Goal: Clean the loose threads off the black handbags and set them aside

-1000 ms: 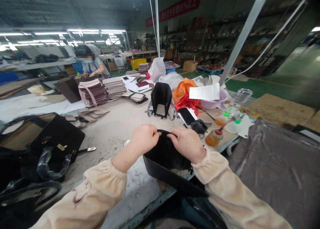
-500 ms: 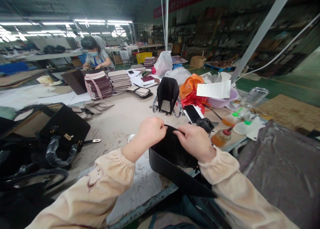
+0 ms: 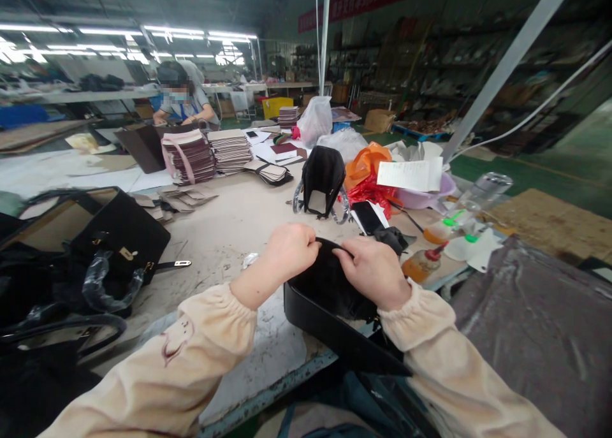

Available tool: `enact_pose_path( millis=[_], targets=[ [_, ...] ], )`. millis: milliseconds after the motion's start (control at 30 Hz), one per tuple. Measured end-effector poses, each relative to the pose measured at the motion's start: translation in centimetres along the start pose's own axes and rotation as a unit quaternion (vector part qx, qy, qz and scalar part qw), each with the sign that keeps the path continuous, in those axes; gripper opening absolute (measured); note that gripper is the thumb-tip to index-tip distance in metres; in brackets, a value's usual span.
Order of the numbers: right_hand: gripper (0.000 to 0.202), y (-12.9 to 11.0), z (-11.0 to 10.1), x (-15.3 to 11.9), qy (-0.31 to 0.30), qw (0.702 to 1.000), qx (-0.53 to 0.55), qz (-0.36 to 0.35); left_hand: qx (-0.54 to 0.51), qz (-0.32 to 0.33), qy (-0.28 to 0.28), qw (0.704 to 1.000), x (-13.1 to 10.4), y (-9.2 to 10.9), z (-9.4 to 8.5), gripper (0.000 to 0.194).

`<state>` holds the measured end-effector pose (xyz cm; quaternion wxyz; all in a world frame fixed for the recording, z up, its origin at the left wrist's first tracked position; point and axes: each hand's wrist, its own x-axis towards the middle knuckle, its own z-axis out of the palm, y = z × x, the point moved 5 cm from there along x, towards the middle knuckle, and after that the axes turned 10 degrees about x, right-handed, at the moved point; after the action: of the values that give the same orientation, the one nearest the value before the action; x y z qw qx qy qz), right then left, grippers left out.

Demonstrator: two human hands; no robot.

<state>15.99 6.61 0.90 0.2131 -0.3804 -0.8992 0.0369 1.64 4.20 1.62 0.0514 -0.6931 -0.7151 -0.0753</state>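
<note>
A black handbag [image 3: 315,313] leans at the table's near edge, its mouth facing up and its dark lining showing. My left hand [image 3: 292,252] is closed on the far rim, fingers curled over it. Close by on the right, my right hand [image 3: 373,269] pinches the same rim, thumb on the inside. The bag's lower right part is hidden by my right sleeve and the dark cloth near my lap. Beyond my hands a second black bag [image 3: 324,173] stands with plastic-wrapped handles. More black handbags [image 3: 131,240] with gold-coloured fittings sit at the left.
Stacks of maroon and pale panels [image 3: 190,159] stand at the back left. On the right are an orange bag [image 3: 366,160], a lilac basin [image 3: 421,199], a phone [image 3: 367,218] and bottles of amber liquid [image 3: 423,264]. A person [image 3: 179,97] sits across the table. A metal pole [image 3: 509,68] slants at right.
Both hands keep hold of the bag's rim in nearly the same place. The whole view has shifted slightly; the person across the table has moved their arms a little.
</note>
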Motion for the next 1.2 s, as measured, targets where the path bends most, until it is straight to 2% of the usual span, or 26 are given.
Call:
enact_pose_path(
  millis=[433, 767, 933, 1067, 1200],
  targets=[
    [0.027, 0.1, -0.1, 0.0, -0.006, 1.000, -0.003, -0.005, 0.002, -0.011, -0.014, 1.000, 0.0, 0.0, 0.1, 0.027],
    [0.031, 0.0, -0.3, -0.1, -0.019, 1.000, -0.002, -0.007, 0.020, -0.014, 0.008, 1.000, 0.4, 0.2, 0.1, 0.026],
    [0.040, -0.4, -0.8, 0.0, -0.073, 0.997, 0.014, -0.003, 0.020, -0.010, 0.009, 1.000, 0.2, 0.3, 0.0, 0.027],
    [0.041, -0.9, -1.0, 0.9, -0.106, 0.994, -0.032, 0.002, 0.018, -0.015, -0.002, 1.000, 0.1, 0.2, -0.3, 0.026],
    [0.043, -1.5, -0.4, 2.5, -0.162, 0.984, -0.066, -0.039, 0.013, -0.011, -0.004, 1.000, 0.1, 0.0, -0.2, 0.026]
  ],
)
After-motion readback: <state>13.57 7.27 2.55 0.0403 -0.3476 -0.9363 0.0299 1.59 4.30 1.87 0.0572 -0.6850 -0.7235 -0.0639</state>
